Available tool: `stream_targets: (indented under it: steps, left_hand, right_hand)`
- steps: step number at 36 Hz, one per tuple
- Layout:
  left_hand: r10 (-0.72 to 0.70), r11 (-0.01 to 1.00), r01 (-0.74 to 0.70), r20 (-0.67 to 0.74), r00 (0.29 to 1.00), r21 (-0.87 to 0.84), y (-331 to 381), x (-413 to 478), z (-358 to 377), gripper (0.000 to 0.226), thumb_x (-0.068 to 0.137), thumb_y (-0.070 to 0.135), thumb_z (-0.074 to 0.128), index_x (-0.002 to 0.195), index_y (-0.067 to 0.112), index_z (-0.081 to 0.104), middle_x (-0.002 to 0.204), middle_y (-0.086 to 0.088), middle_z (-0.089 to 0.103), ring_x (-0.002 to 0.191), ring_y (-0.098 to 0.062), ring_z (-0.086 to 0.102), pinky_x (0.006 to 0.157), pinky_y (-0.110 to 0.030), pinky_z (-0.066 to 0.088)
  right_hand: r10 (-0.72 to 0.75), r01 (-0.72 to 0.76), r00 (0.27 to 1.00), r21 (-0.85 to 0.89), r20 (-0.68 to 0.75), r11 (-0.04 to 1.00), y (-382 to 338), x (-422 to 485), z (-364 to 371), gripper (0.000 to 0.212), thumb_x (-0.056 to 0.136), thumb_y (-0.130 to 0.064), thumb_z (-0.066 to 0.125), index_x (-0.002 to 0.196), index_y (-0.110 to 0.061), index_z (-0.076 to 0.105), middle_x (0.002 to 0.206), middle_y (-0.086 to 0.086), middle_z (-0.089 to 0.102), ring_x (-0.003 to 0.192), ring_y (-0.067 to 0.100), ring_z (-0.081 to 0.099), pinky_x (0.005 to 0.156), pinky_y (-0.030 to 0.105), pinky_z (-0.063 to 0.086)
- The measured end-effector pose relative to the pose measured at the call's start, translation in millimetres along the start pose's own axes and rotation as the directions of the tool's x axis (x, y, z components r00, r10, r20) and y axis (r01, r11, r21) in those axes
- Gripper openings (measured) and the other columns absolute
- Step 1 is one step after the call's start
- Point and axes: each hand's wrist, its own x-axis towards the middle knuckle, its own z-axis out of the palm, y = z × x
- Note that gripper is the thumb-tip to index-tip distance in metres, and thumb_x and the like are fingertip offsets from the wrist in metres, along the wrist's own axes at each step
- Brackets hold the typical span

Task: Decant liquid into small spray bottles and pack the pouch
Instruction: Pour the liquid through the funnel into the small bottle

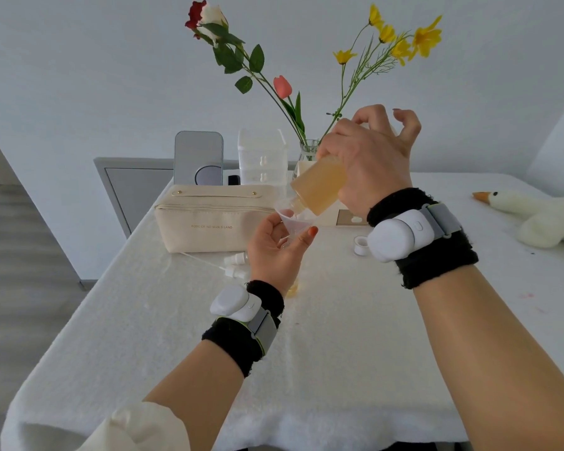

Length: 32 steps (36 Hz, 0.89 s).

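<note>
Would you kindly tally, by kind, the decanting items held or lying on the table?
amber bottle: 1
funnel: 1
small bottle, mostly hidden: 1
spray heads: 2
pouch: 1
white cap: 1
Total: 7

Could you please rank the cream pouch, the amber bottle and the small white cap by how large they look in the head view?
Largest: the cream pouch.
Next: the amber bottle, partly hidden by the right hand.
Smallest: the small white cap on the table.
</note>
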Motion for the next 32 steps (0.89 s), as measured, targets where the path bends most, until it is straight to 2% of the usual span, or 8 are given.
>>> stream_targets:
  steps: [4, 14, 25, 32]
  left_hand:
    - [0.004, 1.000, -0.004, 0.003, 1.000, 0.008, 0.5, 0.0, -0.4, 0.043, 0.079, 0.009, 0.085, 0.116, 0.005, 0.064, 0.098, 0.002, 0.078, 0.095, -0.014, 0.074, 0.092, -0.039, 0.058]
    - [0.006, 1.000, -0.006, 0.002, 1.000, 0.002, 2.4, -0.2, -1.3, 0.040, 0.080, 0.007, 0.085, 0.115, 0.004, 0.065, 0.102, -0.003, 0.077, 0.095, -0.015, 0.074, 0.089, -0.034, 0.059]
    - [0.002, 1.000, -0.002, 0.002, 1.000, -0.001, 3.6, -0.8, -1.4, 0.042, 0.080, 0.007, 0.084, 0.117, 0.004, 0.065, 0.106, -0.005, 0.077, 0.100, -0.019, 0.073, 0.095, -0.042, 0.058]
    - [-0.004, 1.000, 0.004, 0.004, 1.000, 0.001, 4.0, -0.4, -0.6, 0.042, 0.080, 0.009, 0.085, 0.116, 0.005, 0.064, 0.103, -0.001, 0.077, 0.098, -0.016, 0.073, 0.094, -0.041, 0.058]
  right_hand:
    - [-0.001, 0.001, 1.000, 0.005, -0.006, 1.000, -0.2, -0.4, 1.0, 0.055, 0.056, 0.005, 0.067, 0.097, -0.031, 0.068, 0.107, -0.014, 0.063, 0.126, 0.021, 0.041, 0.106, 0.053, 0.012]
    - [-0.020, 0.020, 1.000, -0.008, 0.013, 1.000, -3.1, 0.1, 0.7, 0.059, 0.055, 0.005, 0.069, 0.101, -0.033, 0.068, 0.109, -0.015, 0.063, 0.127, 0.021, 0.040, 0.108, 0.055, 0.015]
    - [-0.010, 0.010, 1.000, 0.004, 0.003, 1.000, -3.0, 0.9, 0.0, 0.051, 0.059, 0.004, 0.069, 0.096, -0.031, 0.069, 0.107, -0.014, 0.063, 0.126, 0.021, 0.042, 0.108, 0.056, 0.016]
    - [-0.018, 0.018, 1.000, 0.004, -0.005, 1.000, -2.7, 1.0, -0.7, 0.052, 0.060, 0.004, 0.069, 0.097, -0.032, 0.068, 0.108, -0.014, 0.062, 0.125, 0.021, 0.042, 0.107, 0.056, 0.016]
